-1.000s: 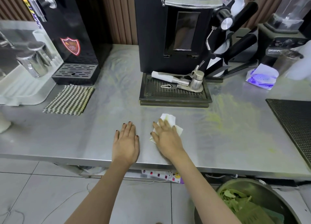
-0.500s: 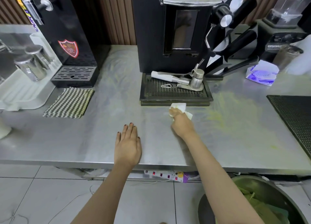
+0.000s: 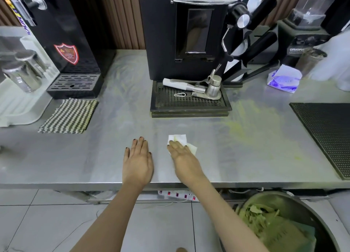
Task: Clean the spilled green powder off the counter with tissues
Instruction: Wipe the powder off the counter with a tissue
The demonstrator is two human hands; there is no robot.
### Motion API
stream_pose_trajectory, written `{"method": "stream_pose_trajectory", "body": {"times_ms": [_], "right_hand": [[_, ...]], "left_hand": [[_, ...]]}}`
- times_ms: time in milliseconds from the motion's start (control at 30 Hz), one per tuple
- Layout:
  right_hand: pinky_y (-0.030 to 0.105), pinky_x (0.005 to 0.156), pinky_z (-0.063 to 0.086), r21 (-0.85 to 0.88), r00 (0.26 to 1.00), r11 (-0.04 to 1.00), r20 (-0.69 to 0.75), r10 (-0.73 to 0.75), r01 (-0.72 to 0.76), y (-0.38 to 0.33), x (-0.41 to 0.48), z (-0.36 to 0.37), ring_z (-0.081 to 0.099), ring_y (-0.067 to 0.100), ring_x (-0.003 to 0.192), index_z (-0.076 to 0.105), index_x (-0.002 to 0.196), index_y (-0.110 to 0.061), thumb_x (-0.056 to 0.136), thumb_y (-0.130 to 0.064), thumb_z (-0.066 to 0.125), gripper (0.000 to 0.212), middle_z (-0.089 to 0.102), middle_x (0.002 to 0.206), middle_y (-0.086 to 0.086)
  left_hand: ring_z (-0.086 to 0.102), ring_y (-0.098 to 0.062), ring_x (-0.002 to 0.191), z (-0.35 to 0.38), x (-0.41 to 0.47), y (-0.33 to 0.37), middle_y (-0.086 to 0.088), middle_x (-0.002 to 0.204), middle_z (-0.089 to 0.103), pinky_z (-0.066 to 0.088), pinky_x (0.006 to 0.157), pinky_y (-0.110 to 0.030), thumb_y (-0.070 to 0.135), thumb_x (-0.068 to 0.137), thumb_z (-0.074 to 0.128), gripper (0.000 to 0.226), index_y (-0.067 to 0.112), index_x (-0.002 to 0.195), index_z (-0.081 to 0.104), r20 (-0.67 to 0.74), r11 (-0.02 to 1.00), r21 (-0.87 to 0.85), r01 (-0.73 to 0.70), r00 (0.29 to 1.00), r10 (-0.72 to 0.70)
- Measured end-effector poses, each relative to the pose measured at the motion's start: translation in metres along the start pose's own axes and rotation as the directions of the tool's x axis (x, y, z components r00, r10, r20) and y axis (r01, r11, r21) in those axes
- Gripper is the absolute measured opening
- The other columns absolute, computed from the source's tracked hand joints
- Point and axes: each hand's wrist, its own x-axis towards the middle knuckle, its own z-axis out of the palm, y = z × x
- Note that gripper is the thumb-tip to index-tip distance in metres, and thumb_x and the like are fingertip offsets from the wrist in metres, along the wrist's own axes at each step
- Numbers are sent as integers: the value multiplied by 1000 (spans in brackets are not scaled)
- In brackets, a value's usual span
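Observation:
A folded white tissue (image 3: 179, 138), stained pale green, lies flat on the steel counter (image 3: 94, 157) near its front edge. My right hand (image 3: 184, 158) presses down on the tissue with flat fingers, covering its near half. My left hand (image 3: 138, 160) rests palm down on the bare counter just left of it, holding nothing. Green powder (image 3: 246, 126) is smeared over the counter to the right of the tissue, in front of and beside the drip tray.
A black coffee machine with its drip tray (image 3: 190, 105) stands behind the hands. A striped cloth (image 3: 69, 116) lies at the left, a black rubber mat (image 3: 325, 136) at the right, a tissue pack (image 3: 284, 79) behind. Below the counter's right end stands a metal bin (image 3: 289, 225) with green-stained tissues.
My right hand has pulled the tissue back from the front of the drip tray toward the counter's front edge and to the left. My left hand has stayed in place.

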Motion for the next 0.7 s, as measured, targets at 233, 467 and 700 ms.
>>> {"method": "stream_pose_trajectory", "body": {"times_ms": [233, 467, 700], "right_hand": [[40, 109, 29, 44, 810, 831, -201, 551, -554, 93, -31, -59, 31, 29, 134, 36, 137, -6, 90, 2, 31, 48, 32, 147, 12], [25, 114, 3, 5, 999, 1000, -25, 23, -23, 13, -62, -9, 15, 19, 143, 27, 143, -13, 83, 14, 35, 66, 18, 155, 4], [32, 112, 24, 58, 862, 878, -170, 477, -475, 90, -87, -68, 29, 23, 137, 44, 135, -11, 86, 7, 38, 52, 32, 149, 8]], "left_hand": [[8, -19, 143, 0, 1, 0, -2, 154, 16, 7, 116, -37, 24, 97, 23, 48, 12, 144, 23, -7, 1000, 14, -6, 1000, 6], [10, -21, 142, 0, 1, -1, -4, 154, 18, 10, 116, -39, 25, 97, 23, 49, 10, 143, 26, 5, 999, 29, -21, 1000, 21], [10, -23, 142, 1, 1, -2, -6, 153, 19, 10, 116, -41, 29, 98, 22, 50, 8, 143, 26, 18, 999, 39, -36, 999, 36]]}}
